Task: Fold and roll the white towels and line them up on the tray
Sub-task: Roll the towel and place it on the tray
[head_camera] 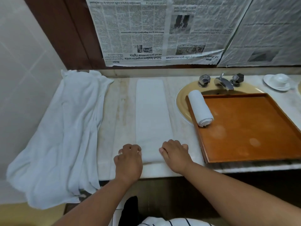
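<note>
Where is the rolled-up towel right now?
In the head view, right of centre, the rolled towel lies along the left edge of the wooden tray, just below the faucet and right of the folded towel.

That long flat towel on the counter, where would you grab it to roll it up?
By its near short end, from the front edge of the counter, one hand at each corner. The folded towel lies as a narrow strip running straight away, so that end should roll forward evenly. The left hand and right hand curl over those corners.
</note>
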